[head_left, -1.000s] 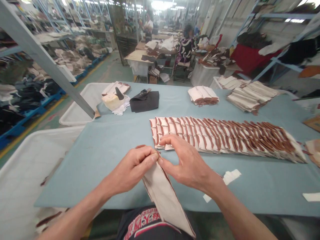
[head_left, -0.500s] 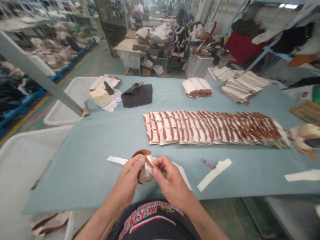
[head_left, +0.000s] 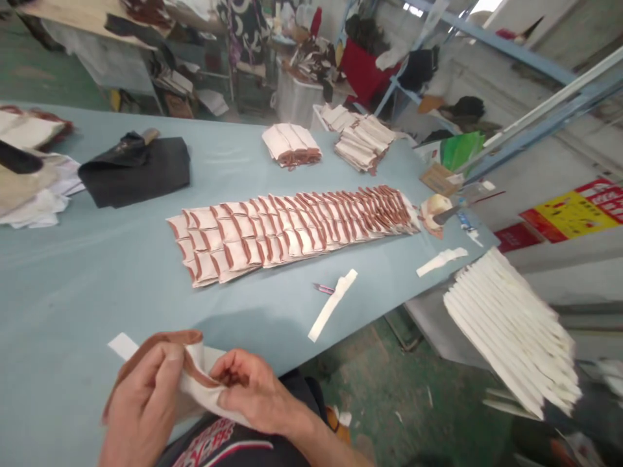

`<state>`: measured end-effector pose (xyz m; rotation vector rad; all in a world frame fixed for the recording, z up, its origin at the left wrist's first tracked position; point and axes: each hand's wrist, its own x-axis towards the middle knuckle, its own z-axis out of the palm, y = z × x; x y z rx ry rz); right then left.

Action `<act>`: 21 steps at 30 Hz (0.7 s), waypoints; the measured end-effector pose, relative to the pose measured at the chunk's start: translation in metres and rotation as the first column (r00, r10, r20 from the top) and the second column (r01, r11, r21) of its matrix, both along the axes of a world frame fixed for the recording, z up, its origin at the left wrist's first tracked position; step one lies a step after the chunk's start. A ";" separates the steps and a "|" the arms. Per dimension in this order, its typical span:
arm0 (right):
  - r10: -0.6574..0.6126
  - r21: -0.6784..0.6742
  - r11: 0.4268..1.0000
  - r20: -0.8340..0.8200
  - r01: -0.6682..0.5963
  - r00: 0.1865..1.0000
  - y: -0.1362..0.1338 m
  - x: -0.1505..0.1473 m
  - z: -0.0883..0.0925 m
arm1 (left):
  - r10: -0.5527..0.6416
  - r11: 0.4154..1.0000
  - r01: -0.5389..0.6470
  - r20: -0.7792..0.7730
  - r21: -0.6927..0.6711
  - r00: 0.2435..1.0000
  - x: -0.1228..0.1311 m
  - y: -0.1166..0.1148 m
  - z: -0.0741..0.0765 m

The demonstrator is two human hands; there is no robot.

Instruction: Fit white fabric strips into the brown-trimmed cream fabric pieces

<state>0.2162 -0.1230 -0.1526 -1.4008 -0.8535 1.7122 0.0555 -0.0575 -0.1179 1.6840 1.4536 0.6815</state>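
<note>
Between my two hands is a curved leather piece (head_left: 168, 337), brown on one face and off-white on the other. My left hand (head_left: 146, 395) pinches it from the left, fingers closed over its edge. On the other side, my right hand (head_left: 260, 392) grips its off-white edge between thumb and curled fingers. The piece loops up above the left thumb. Under it, the end of a white strip (head_left: 122, 346) shows on the blue-topped table (head_left: 73, 285). To the right lie small thread snips (head_left: 324, 288), touching another white strip (head_left: 331, 308).
Overlapping brown-edged pieces (head_left: 272, 233) form a long row beyond my hands. Behind it sit stacked pieces (head_left: 292, 144) and a folded black sheet (head_left: 139, 172). A tape roll (head_left: 437, 207) and a third white strip (head_left: 440, 261) lie rightward. Long white strips (head_left: 511, 331) hang beyond the table's right edge.
The view has swung right and come closer to the table. Both hands keep hold of the leather piece, which now appears more opened out between them.
</note>
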 end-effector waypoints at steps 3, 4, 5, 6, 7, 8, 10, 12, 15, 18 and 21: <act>-0.053 -0.026 0.998 0.244 0.061 0.968 -0.012 0.042 -0.034 | -0.055 0.994 0.061 -0.073 0.086 0.996 0.005 -0.006 -0.016; -0.100 -0.032 0.992 0.358 0.119 0.928 -0.018 0.060 -0.046 | -0.080 0.989 0.091 -0.098 0.117 0.992 0.006 -0.006 -0.021; -0.134 -0.036 0.985 0.471 0.172 0.872 -0.025 0.078 -0.059 | -0.108 0.982 0.126 -0.126 0.143 0.986 0.007 -0.006 -0.026; -0.152 -0.041 0.976 0.567 0.212 0.809 -0.033 0.097 -0.071 | -0.132 0.974 0.158 -0.157 0.165 0.979 0.009 -0.004 -0.031; -0.154 -0.045 0.970 0.644 0.238 0.749 -0.042 0.114 -0.082 | -0.161 0.964 0.195 -0.186 0.180 0.969 0.011 -0.001 -0.034; -0.142 -0.055 0.966 0.704 0.253 0.696 -0.052 0.130 -0.091 | -0.192 0.953 0.234 -0.215 0.192 0.958 0.013 0.004 -0.037; -0.101 -0.069 0.966 0.786 0.248 0.610 -0.072 0.155 -0.106 | -0.271 0.925 0.326 -0.267 0.193 0.925 0.021 0.015 -0.041; -0.053 -0.080 0.972 0.840 0.220 0.541 -0.088 0.168 -0.116 | -0.334 0.899 0.400 -0.313 0.177 0.889 0.034 0.027 -0.042; 0.002 -0.077 0.987 0.881 0.138 0.473 -0.099 0.167 -0.126 | -0.437 0.847 0.517 -0.397 0.121 0.807 0.059 0.039 -0.042; 0.033 -0.061 0.997 0.902 0.052 0.430 -0.098 0.157 -0.138 | -0.573 0.758 0.652 -0.467 0.010 0.674 0.087 0.045 -0.044; 0.045 -0.053 0.999 0.919 0.009 0.392 -0.095 0.152 -0.151 | -0.688 0.665 0.741 -0.465 -0.098 0.556 0.111 0.047 -0.056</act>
